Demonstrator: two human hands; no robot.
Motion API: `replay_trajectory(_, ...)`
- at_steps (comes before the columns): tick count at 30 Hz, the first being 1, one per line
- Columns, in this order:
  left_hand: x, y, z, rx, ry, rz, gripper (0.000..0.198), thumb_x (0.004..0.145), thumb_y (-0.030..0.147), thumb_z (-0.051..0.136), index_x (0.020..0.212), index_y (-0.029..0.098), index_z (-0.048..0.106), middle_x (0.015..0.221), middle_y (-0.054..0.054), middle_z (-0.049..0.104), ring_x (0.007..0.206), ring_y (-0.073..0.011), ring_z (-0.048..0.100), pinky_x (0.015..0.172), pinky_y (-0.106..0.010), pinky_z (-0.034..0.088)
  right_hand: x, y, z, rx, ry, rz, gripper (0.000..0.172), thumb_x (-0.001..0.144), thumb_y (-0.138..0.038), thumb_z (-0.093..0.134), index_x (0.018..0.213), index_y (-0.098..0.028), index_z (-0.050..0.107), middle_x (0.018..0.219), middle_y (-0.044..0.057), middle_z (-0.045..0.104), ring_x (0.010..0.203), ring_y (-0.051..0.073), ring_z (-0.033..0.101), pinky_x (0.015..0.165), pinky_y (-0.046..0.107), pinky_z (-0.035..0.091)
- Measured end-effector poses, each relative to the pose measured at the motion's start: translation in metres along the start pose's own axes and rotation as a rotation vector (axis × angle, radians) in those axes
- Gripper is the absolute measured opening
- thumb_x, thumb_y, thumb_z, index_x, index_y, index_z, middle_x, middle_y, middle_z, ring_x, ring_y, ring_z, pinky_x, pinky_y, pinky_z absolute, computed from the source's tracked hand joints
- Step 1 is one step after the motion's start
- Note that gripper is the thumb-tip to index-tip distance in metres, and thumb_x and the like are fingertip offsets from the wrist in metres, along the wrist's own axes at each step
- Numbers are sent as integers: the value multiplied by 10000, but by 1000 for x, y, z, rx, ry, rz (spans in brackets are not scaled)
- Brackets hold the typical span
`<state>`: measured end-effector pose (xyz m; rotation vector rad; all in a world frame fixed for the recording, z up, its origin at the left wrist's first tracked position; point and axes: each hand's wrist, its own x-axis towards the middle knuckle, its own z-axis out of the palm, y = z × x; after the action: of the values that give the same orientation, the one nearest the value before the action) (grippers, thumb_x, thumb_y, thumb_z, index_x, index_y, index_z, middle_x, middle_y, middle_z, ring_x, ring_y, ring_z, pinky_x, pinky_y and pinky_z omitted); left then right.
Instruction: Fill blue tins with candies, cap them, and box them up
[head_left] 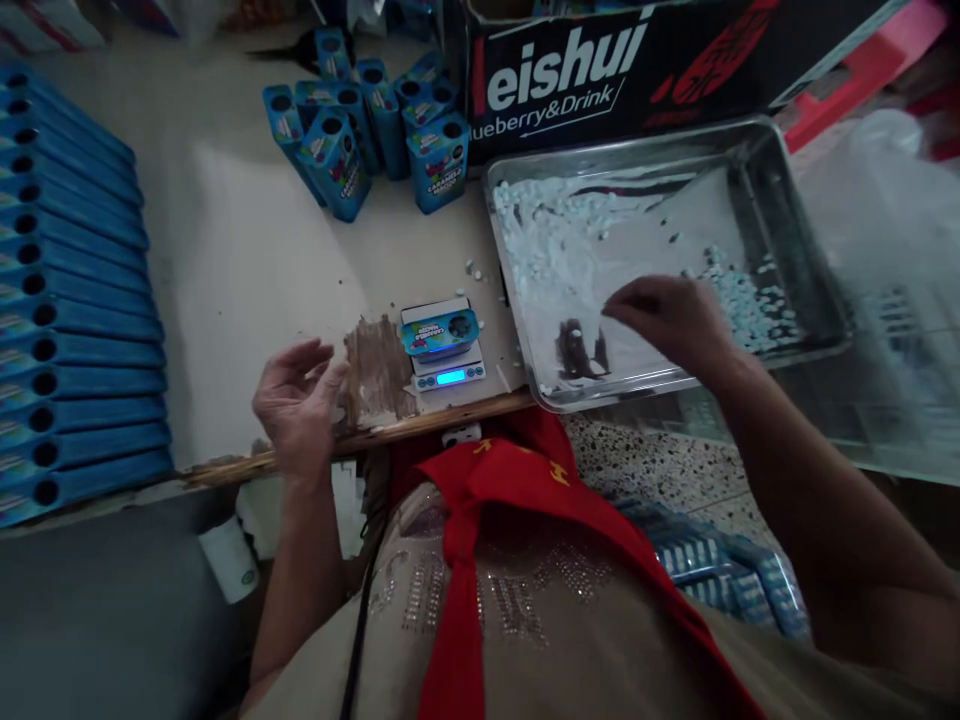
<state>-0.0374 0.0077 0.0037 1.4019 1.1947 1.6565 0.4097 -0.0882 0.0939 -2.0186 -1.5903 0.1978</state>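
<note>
Blue Caramelo box (pixel 441 332) sits on the digital scale (pixel 452 377), long axis crosswise, rightward of our empty, loosely spread left hand (pixel 300 395), the nearer; over the steel tray (pixel 645 225), our right hand (pixel 667 325) pinches, contents unclear.

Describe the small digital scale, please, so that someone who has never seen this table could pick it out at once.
Find the big metal tray on the right. Just left of its near-left corner, close to the wooden table edge, sits the small digital scale with a blue box on top. Its glowing blue display sets it apart from its neighbours.
</note>
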Motion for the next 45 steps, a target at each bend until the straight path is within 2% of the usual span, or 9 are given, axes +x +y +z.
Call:
replay_trajectory(3,5,2,-4,3,61,1,475,718,419,1055,1089,280,795,1035,-6,827,1006,-234,795,931,-472,661,-9,0,22,-136,-117,-50,149,902,-304,737,963,-258,865,987,89,829,830,246,723,807,395,526)
replay_trajectory(7,12,5,-7,41,-20,23,447,780,466,1006,1126,293,781,1076,-30,822,1058,-267,814,941,-530,622,-8,-2,51,-263,-123,-97,187,898,-231,688,936,-303,857,1002,91,806,932,297,756,830,407,561)
replay_trajectory(12,10,2,-6,79,38,77,441,742,468,1046,1031,249,795,990,-20,823,946,-239,815,883,-479,694,-7,-3,58,-278,-100,-72,221,847,-186,683,948,-284,853,1027,102,808,954,315,771,850,429,582)
replay_trajectory(20,-4,6,-1,121,-11,93,408,830,491,1000,1046,217,790,992,-15,820,944,-183,805,952,-398,720,-7,-18,47,176,50,22,182,763,-299,705,893,-269,830,876,72,780,789,281,742,828,467,586)
replay_trajectory(25,-10,20,5,190,-65,87,288,875,344,941,1082,227,780,1051,-28,817,1015,-187,813,1010,-364,695,10,-1,41,673,-46,255,174,801,-417,702,909,-292,760,763,49,697,738,247,699,749,441,569)
replay_trajectory(31,-14,21,7,222,-121,66,263,869,316,935,1056,223,776,1043,-35,812,1011,-187,807,1021,-358,685,36,27,41,659,-247,176,193,893,-459,527,846,-324,658,762,76,641,751,253,677,647,432,515)
replay_trajectory(36,-15,19,11,159,-164,89,331,851,408,962,1062,228,781,1060,-44,819,1018,-196,809,1037,-378,684,23,-31,45,772,-135,144,144,779,-412,738,864,-308,685,780,23,656,671,195,611,656,390,529)
replay_trajectory(41,-21,17,21,148,-256,70,346,853,466,945,1057,229,797,1076,-56,835,1038,-216,803,1015,-383,679,3,-118,41,596,-161,-131,116,828,-375,797,924,-325,756,928,34,728,910,248,698,842,434,600)
replay_trajectory(45,-22,15,21,161,-253,86,305,873,437,927,1059,227,807,1082,-64,836,1051,-224,797,1010,-391,671,4,-152,47,434,-264,-366,135,840,-199,740,860,-327,780,921,26,736,959,247,690,945,444,590)
